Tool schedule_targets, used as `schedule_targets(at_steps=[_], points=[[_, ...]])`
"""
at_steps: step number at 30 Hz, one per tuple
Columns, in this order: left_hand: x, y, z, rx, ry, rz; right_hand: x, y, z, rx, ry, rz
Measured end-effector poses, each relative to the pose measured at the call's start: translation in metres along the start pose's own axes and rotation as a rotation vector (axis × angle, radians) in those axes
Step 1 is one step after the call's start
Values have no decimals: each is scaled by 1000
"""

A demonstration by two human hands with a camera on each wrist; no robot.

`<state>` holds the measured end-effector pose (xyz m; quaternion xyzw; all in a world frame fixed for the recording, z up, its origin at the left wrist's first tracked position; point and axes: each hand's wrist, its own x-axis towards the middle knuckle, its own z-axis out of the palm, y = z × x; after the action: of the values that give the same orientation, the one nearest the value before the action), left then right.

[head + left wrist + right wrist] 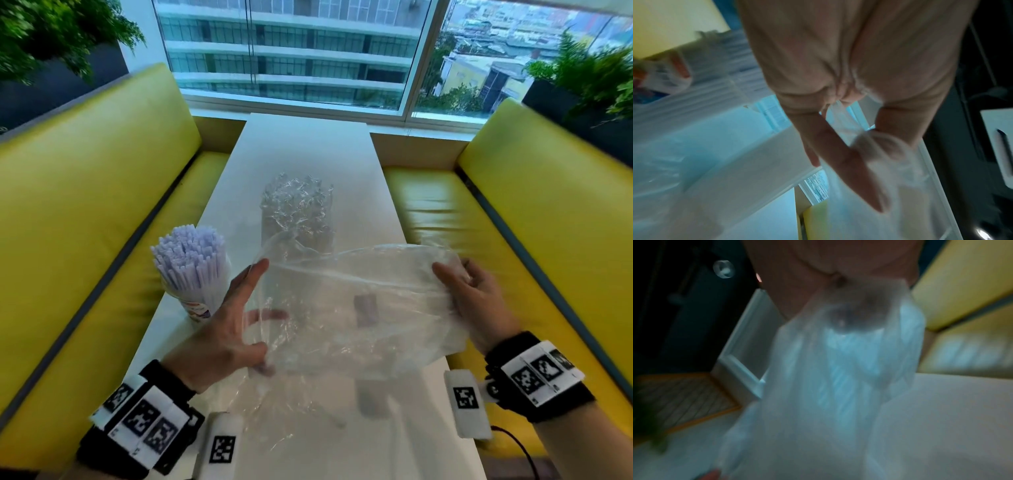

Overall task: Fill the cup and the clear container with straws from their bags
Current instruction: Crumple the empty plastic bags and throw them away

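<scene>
Holding the empty clear bag (pixel 346 308) stretched over the table (pixel 308 150), left hand (pixel 222 329) and right hand (pixel 476 301) each pinch an end. Fold it flat, well clear of the near-left cup (pixel 197 274).

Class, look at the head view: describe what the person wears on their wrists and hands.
Both hands, left and right, are bare: no gloves or sleeves. Each wrist carries a black band faced with white panels bearing square black-and-white coded markers. A white block with one marker sticks out beside each band. A thin dark cable trails from the right one.
</scene>
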<state>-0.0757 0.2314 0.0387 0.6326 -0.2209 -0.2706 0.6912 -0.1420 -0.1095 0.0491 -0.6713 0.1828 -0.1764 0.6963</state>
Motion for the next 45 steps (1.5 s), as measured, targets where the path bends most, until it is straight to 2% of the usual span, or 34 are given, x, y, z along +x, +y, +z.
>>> schedule_targets(at_steps=[2, 4, 5, 7, 9, 12, 15, 17, 19, 20, 21, 22, 24, 25, 27, 30, 33, 35, 37, 39, 42, 45], points=[[3, 0, 8, 164, 11, 45, -2, -3, 13, -267, 117, -170], [5, -1, 18, 361, 22, 96, -11, -6, 29, -556, 146, -315], [7, -1, 25, 434, 22, 118, -19, -9, 40, -641, 127, -392], [11, -4, 38, 497, 12, 153, -39, -14, 63, -655, 3, -494], [15, -4, 50, 450, 11, 195, -60, -15, 83, -579, -189, -474], [19, -3, 56, 231, -4, 250, -81, -10, 99, -558, -462, -459], [18, -2, 52, 9, 99, 202, -83, -11, 94, -446, -633, -363], [17, 2, 46, -117, 190, 199, -75, -14, 87, -277, -586, -302], [15, 4, 41, -232, 204, 199, -61, -10, 75, -257, -350, -354], [13, 4, 37, -297, 193, 185, -54, -7, 68, -269, -257, -329], [13, 4, 34, -358, 183, 161, -47, -4, 63, -255, -227, -248], [13, 3, 32, -408, 169, 131, -42, -2, 60, -182, -280, -133], [15, -1, 32, -446, 140, 82, -39, 3, 60, 57, -502, 121], [17, -3, 33, -454, 137, 61, -40, 3, 62, 153, -590, 195], [18, -3, 32, -418, 137, 67, -44, 4, 66, 240, -682, 201], [17, 0, 26, -252, 44, 117, -41, 2, 68, 205, -693, 40], [13, 2, 17, -301, -96, -34, -28, -4, 64, 108, -662, -103], [13, 5, 18, -278, -122, -121, -21, -7, 64, -16, -720, -173], [18, 8, 24, 17, -105, -140, -20, -12, 71, -185, -769, -264], [22, 9, 36, 277, -176, -133, -23, -17, 79, -271, -768, -337], [24, 7, 43, 321, -166, -139, -24, -24, 80, -269, -718, -297], [22, 1, 36, 311, -56, -70, -23, -19, 71, -90, -660, -77]])
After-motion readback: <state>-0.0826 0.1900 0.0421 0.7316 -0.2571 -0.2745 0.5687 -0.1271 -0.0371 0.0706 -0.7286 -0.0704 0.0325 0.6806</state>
